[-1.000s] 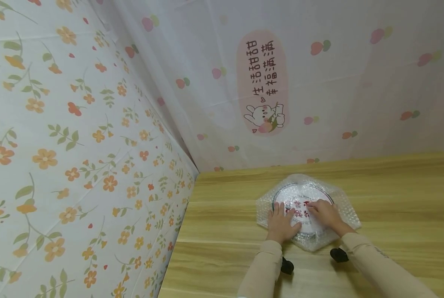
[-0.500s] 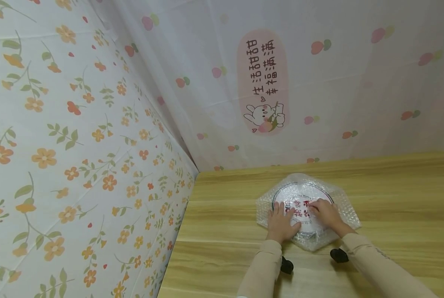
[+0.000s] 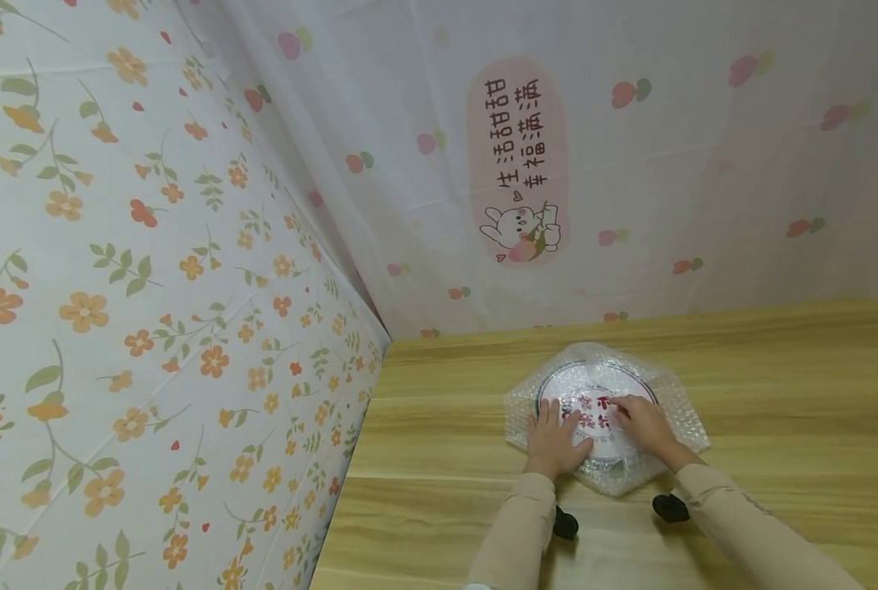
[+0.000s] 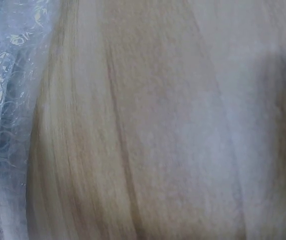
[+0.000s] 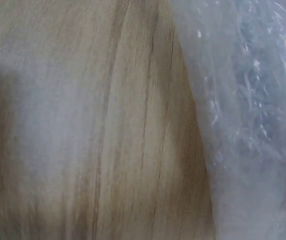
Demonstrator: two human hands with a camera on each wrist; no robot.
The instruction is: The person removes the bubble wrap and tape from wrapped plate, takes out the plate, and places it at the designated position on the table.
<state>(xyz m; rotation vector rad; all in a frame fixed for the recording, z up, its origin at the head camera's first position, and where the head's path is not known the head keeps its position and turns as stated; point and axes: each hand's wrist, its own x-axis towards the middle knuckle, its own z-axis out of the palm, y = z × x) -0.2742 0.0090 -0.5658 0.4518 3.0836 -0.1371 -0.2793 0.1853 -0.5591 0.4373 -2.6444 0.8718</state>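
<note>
A round white plate (image 3: 616, 379) with a dark rim line and red characters lies on the table inside bubble wrap (image 3: 685, 410). My left hand (image 3: 554, 442) rests on the left side of the wrapped plate, fingers straight and spread, thumb out to the right. On the right side, my right hand (image 3: 644, 424) has its fingers bent and the tips bunched at the red characters, pinching the wrap there. In the left wrist view the edge of the bubble wrap (image 4: 12, 120) shows at far left; the right wrist view has the wrap (image 5: 248, 125) at right. Neither wrist view shows much of a hand.
The wood-grain table (image 3: 439, 426) extends to both sides of the plate. Black wrist devices (image 3: 671, 507) sit under the forearms. Behind stands a pale printed curtain (image 3: 675, 188), and a floral curtain (image 3: 129, 328) runs along the left edge.
Both hands stay at nearly the same places on the wrapped plate. The head view has shifted very slightly, and the red characters beside the right fingertips show a little differently through the wrap.
</note>
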